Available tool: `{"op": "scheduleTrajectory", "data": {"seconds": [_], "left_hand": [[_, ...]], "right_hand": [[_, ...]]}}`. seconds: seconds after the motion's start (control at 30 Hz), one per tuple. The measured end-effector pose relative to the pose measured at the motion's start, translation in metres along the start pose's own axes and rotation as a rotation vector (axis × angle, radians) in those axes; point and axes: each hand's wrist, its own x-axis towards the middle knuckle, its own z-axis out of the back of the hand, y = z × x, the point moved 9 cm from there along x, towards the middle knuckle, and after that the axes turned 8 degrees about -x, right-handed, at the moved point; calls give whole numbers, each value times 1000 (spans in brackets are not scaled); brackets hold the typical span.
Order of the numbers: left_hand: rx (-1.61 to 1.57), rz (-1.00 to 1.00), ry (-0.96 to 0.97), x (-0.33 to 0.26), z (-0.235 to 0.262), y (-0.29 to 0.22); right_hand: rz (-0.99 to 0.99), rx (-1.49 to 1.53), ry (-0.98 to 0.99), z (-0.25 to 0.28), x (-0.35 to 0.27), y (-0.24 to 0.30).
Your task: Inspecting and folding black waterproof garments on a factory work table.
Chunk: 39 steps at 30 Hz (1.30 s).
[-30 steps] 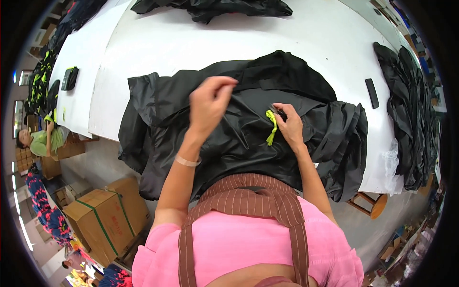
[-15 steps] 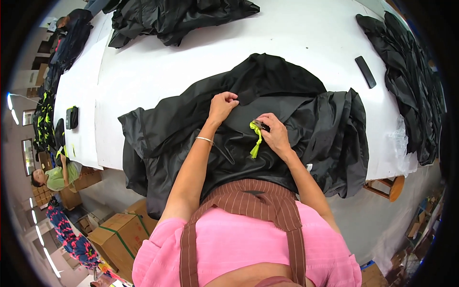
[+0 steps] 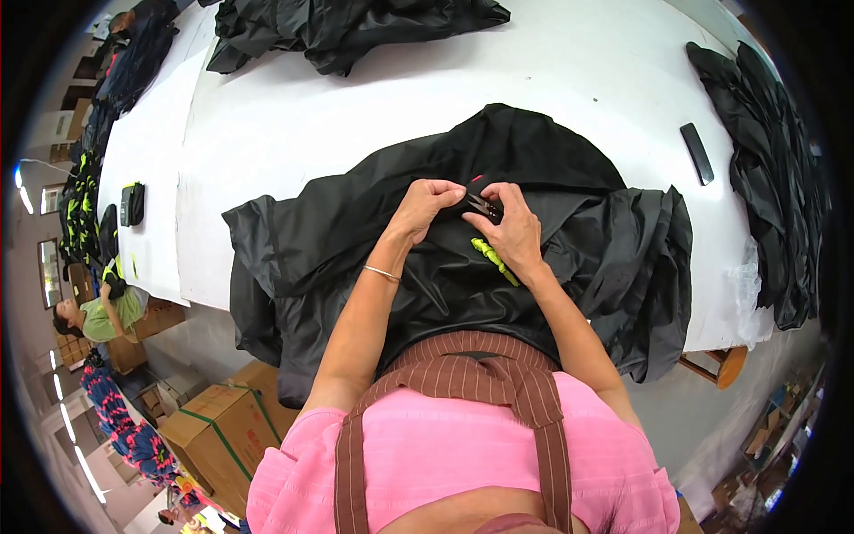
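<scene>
A black garment (image 3: pixel 569 267) lies spread on the white table (image 3: pixel 294 133), hanging over the near edge. My left hand (image 3: pixel 425 206) pinches a fold of its fabric near the middle. Close beside it, my right hand (image 3: pixel 509 230) holds small thread snips (image 3: pixel 481 206) with the blades pointing at the pinched spot. A bright yellow-green cord (image 3: pixel 494 260) hangs from under my right hand onto the fabric. The two hands almost touch.
Black garment piles lie at the far edge (image 3: pixel 356 27) and the right side (image 3: pixel 765 169) of the table. A dark flat bar (image 3: pixel 696 153) rests at the right. Cardboard boxes (image 3: pixel 218 432) stand on the floor at left, where another person (image 3: pixel 98 311) sits.
My left hand has come down from raised to the fabric and now pinches it. My right hand has moved closer to it, bringing the snips to the fold.
</scene>
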Motion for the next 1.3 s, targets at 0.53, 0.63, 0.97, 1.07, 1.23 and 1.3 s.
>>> {"op": "scheduleTrajectory", "data": {"seconds": [0.53, 0.63, 0.97, 1.07, 1.23, 1.3], "left_hand": [[-54, -44, 72, -24, -17, 7], [-61, -39, 69, -28, -22, 10], [-159, -17, 123, -30, -31, 15], [-95, -38, 69, -33, -34, 11], [518, -391, -7, -51, -41, -24], [588, -370, -19, -55, -37, -28]], "right_hand": [[-266, 684, 148, -12, 1, -32], [-399, 789, 94, -13, -4, -41], [-679, 1163, 42, -30, -15, -61], [-681, 1234, 57, -31, -14, -63], [-33, 591, 251, -12, 5, -28], [-74, 540, 414, -14, 2, -32]]}}
